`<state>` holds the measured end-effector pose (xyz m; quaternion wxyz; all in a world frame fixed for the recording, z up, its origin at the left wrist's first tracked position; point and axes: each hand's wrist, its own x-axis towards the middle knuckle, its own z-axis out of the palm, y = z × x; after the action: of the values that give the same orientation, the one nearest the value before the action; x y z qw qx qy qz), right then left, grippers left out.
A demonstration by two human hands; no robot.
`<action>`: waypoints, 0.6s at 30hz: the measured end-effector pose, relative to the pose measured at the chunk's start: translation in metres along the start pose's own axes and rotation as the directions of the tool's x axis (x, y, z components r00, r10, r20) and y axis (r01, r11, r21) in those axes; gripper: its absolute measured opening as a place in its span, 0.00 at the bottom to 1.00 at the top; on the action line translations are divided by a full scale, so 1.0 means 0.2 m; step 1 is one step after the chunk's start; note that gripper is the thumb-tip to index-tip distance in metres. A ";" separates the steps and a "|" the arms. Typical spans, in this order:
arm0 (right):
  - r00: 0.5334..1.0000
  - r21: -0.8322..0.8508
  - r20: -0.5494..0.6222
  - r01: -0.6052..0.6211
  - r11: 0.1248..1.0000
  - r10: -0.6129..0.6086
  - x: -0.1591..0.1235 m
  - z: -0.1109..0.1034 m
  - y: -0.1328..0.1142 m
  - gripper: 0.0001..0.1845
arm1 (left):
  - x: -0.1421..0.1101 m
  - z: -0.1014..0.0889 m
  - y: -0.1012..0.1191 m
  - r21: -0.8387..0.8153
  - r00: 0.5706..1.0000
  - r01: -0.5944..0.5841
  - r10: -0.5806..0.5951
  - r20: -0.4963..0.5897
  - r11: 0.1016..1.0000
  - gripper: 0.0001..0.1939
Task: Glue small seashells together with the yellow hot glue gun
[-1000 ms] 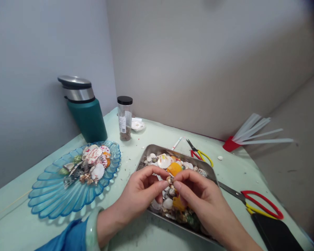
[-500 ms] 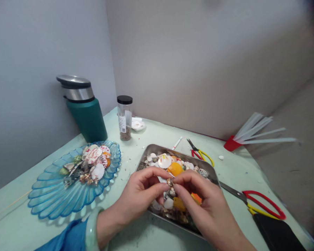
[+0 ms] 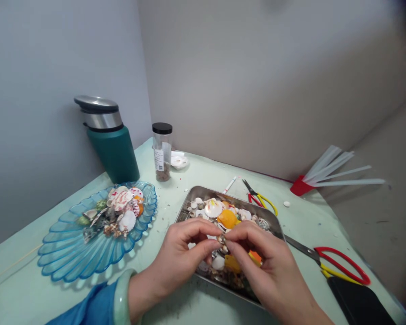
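Over a metal tray full of shells, my left hand and my right hand meet at the fingertips. Both pinch one small brownish shell between thumb and forefinger; the fingers cover part of it. Below and behind it lie white shells, a yellow shell and an orange shell. A blue scalloped glass plate with a heap of shells stands left of my left hand.
Behind the plate stand a green bottle and a clear jar with a black lid. Scissors lie right of the tray, by a black flat object. Smaller scissors, a marker and a red cup holding white sticks are farther back.
The small shell has shifted slightly between my fingertips, and both hands have moved a little. The view has shifted very slightly. Everything else stays in place.
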<state>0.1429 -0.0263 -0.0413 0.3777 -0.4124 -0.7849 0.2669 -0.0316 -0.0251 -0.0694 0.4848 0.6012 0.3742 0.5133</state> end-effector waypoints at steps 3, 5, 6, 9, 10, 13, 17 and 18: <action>1.000 -0.020 0.001 0.029 0.999 -0.029 0.00 0.00 0.00 0.07 | 0.00 0.00 0.01 0.087 0.998 -0.069 0.070 -0.009 0.994 0.04; 0.999 -0.034 -0.002 0.050 0.998 -0.050 0.00 0.00 0.00 0.07 | 0.00 0.00 0.01 0.137 0.995 -0.096 0.098 -0.007 0.986 0.04; 0.998 -0.038 -0.003 0.059 0.998 -0.059 0.00 0.00 0.00 0.07 | 0.00 0.00 0.01 0.151 0.995 -0.098 0.099 -0.002 0.984 0.04; 0.998 -0.036 0.014 0.054 0.998 -0.054 0.00 -0.01 0.01 0.07 | -0.01 0.00 0.00 0.161 0.998 -0.056 0.055 0.011 0.985 0.04; 0.999 -0.033 0.024 0.041 0.999 -0.040 0.00 -0.01 0.01 0.07 | -0.01 0.00 -0.01 0.161 1.000 -0.031 0.030 0.010 0.986 0.04; 0.999 -0.030 0.053 0.009 1.000 -0.008 0.00 -0.02 0.01 0.07 | -0.02 0.00 -0.02 0.155 1.000 0.031 -0.031 -0.004 0.987 0.08; 0.997 -0.033 0.069 -0.016 0.999 0.018 0.01 -0.04 0.00 0.08 | -0.02 0.01 -0.01 0.169 0.999 0.025 -0.029 0.022 0.985 0.08; 0.997 -0.031 0.070 -0.024 0.999 0.026 0.01 -0.04 0.00 0.08 | -0.02 0.01 0.00 0.171 0.999 0.016 -0.021 0.031 0.985 0.08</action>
<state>0.1487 -0.0230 -0.0366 0.3400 -0.4182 -0.7965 0.2742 -0.0309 -0.0291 -0.0711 0.4425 0.6452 0.4144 0.4649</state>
